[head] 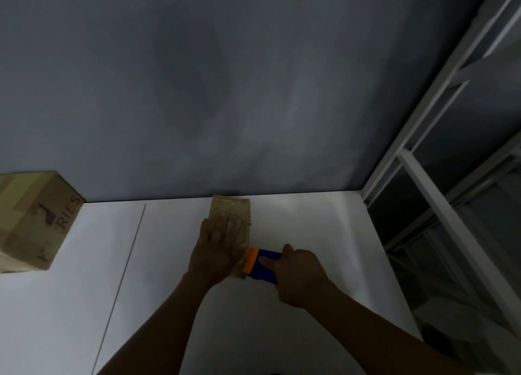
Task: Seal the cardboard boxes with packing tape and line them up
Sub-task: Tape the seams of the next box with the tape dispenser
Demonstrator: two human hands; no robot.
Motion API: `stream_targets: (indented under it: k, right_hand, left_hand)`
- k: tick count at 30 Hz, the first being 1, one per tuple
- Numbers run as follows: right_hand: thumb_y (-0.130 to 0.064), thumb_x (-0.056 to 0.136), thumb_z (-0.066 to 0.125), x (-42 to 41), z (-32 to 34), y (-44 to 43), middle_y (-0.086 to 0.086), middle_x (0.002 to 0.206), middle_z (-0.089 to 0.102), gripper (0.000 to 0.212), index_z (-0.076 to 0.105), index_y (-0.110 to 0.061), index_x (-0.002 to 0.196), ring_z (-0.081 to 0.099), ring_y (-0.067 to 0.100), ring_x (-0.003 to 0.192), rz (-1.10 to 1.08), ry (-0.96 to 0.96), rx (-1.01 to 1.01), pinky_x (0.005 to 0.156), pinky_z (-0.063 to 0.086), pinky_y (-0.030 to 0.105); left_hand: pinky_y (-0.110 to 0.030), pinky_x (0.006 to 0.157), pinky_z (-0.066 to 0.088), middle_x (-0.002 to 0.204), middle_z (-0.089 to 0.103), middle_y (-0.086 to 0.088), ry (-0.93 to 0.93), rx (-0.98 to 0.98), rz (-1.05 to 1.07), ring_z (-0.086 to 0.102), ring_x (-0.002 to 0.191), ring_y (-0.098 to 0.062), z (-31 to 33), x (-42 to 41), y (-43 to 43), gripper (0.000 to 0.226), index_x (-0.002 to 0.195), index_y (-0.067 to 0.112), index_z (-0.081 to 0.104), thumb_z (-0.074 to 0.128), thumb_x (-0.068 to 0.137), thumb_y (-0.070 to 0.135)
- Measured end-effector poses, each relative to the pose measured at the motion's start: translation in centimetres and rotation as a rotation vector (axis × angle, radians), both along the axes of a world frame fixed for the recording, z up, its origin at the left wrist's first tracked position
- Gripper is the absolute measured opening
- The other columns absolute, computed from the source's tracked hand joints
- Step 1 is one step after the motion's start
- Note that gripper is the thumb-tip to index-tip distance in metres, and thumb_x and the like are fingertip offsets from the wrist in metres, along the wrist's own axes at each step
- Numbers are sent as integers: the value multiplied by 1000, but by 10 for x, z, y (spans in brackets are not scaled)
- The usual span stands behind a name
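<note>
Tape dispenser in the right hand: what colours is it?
Blue tape dispenser with an orange front edge; head view.

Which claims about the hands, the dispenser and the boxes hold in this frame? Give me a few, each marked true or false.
1. The left hand lies flat on the small cardboard box. True.
2. The right hand holds nothing. False: it grips a blue and orange tape dispenser.
3. The larger cardboard box stands apart from the small one, to its left. True.
4. The small cardboard box sits on the white rack. False: it sits on the white table, and the rack stands to the right.
5. The tape dispenser is at the small box's far end. False: it is at the near right corner.
</note>
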State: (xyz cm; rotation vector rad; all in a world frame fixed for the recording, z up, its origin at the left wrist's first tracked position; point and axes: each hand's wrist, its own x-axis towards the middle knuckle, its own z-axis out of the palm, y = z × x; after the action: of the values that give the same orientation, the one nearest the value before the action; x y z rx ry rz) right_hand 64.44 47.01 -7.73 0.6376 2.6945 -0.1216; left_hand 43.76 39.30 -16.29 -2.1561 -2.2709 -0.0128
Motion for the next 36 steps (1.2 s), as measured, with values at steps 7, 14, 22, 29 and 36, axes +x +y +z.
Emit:
stream_targets:
  k: [7, 14, 22, 29, 36]
  right_hand:
    - [-26, 93, 58, -17, 14, 11, 20, 118, 46, 58, 33, -20, 145, 52, 37, 102, 157, -67, 146, 79, 45, 40]
    - [-19, 94, 49, 2, -7, 0, 9, 109, 52, 42, 47, -12, 135, 54, 24, 95, -159, -38, -42, 90, 42, 36]
    - [-51, 63, 79, 45, -26, 38, 15, 106, 60, 81, 48, -36, 136, 64, 25, 74, -125, 16, 47, 61, 52, 28]
    - [-58, 72, 53, 59, -28, 37, -3, 80, 54, 72, 33, -42, 139, 57, 15, 62, -485, 577, -249, 56, 46, 21]
    - [-7, 84, 66, 48, -37, 58, 3, 107, 63, 72, 32, -24, 146, 53, 12, 84, -875, 748, -447, 65, 44, 13]
  left_hand:
    - [-74, 89, 37, 135, 50, -28, -127, -17, -11, 42, 123, -56, 4, -3, 1, 48, 130, 22, 44, 11, 103, 44]
    - [-71, 103, 25, 146, 39, -23, 43, -80, 38, 28, 136, -48, 4, 4, -1, 69, 139, 15, 46, -4, 102, 46]
    - [-68, 98, 34, 144, 43, -21, 22, -120, 23, 36, 132, -49, 3, 0, -1, 68, 134, 12, 55, 0, 103, 39]
    - [-70, 91, 39, 135, 52, -24, 25, -98, 66, 46, 123, -52, 5, 5, -8, 49, 129, 15, 56, 20, 102, 35]
    - [-65, 78, 46, 134, 52, -24, -173, -104, 165, 45, 121, -55, 10, 10, -5, 38, 108, 7, 46, 59, 79, 26]
